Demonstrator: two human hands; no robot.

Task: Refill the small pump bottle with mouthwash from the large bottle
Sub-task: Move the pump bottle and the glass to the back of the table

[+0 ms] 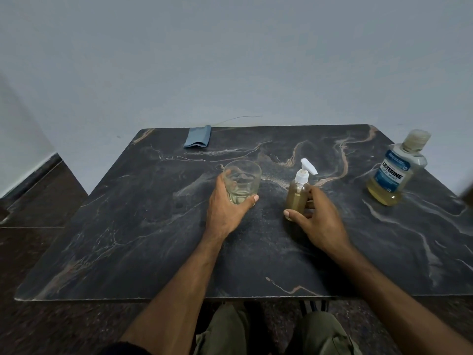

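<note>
The small pump bottle (pixel 297 192) stands upright mid-table, filled with yellowish liquid, its white pump head fitted on top. My right hand (pixel 316 217) curls round its lower body, thumb at the left and fingers at the right. A clear drinking glass (pixel 242 184) with a little pale liquid at the bottom stands to the left; my left hand (pixel 225 206) grips it from the near side. The large mouthwash bottle (pixel 398 169), with a blue label, cap on and partly full, stands at the far right, untouched.
The dark marble table (pixel 153 239) backs against a pale wall. A folded blue cloth (pixel 198 136) lies at the back left edge. My knees show below the table's front edge. Dark floor lies to the left.
</note>
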